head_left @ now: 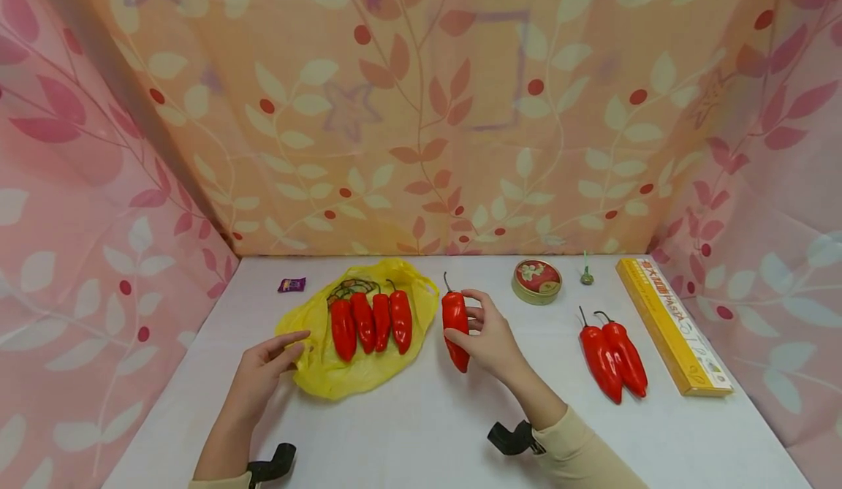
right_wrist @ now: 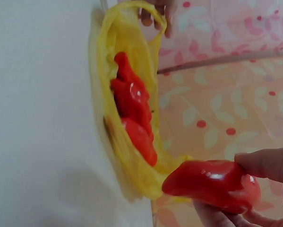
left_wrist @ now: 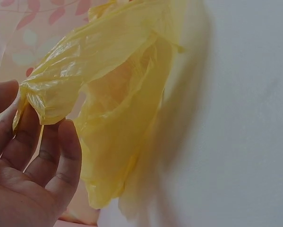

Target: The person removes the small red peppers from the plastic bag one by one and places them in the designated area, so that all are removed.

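Observation:
My right hand (head_left: pixel 490 335) holds a red chili pepper (head_left: pixel 455 324) with a dark stem between thumb and fingers, just right of a yellow plastic bag (head_left: pixel 355 383). In the right wrist view the held pepper's glossy tip points toward the bag. At the bag's left edge, my left hand (head_left: pixel 263 365) pinches the thin plastic; the left wrist view shows it bunched near the thumb and over the fingers (left_wrist: pixel 69 142). Several red chili peppers (head_left: pixel 381 321) lie side by side on the bag, their stems toward the back. Two more chili peppers (head_left: pixel 600 365) lie together at the right.
A yellow pasta box (head_left: pixel 664 328) lies along the table's right side. Behind the loose peppers are a round red-and-gold tin (head_left: pixel 536 282) and a small green-stemmed item (head_left: pixel 586 277). A purple wrapped sweet (head_left: pixel 291 285) lies back left. Patterned cloth encloses the white table (head_left: pixel 408 438).

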